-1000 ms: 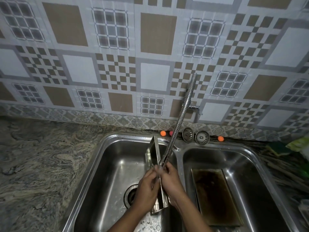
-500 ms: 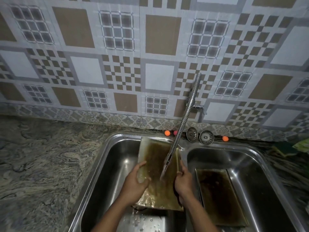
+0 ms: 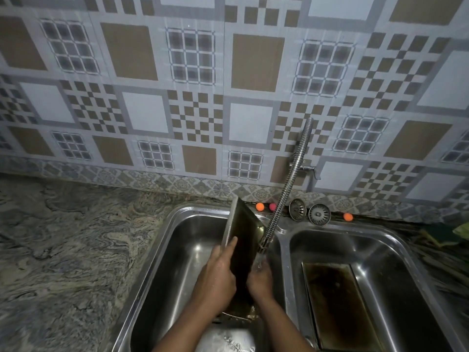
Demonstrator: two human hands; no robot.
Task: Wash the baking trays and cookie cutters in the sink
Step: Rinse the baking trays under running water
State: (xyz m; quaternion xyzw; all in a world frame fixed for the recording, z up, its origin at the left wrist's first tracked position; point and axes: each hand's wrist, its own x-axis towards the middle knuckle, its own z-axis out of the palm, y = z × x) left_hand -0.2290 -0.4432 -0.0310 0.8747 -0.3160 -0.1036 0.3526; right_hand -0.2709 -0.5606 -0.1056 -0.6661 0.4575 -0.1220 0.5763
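Now a person is holding a stained baking tray upright on its edge in the left basin of a steel sink. The left hand is gripping its left rim and the right hand is clasping its right side under water running from the flexible faucet. A second tray is lying flat in the right basin.

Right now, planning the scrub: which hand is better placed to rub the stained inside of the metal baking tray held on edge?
Probably the right hand: it lies at the stained inner side of the rectangular metal baking tray, under the flexible steel tap. The left hand grips the rim.
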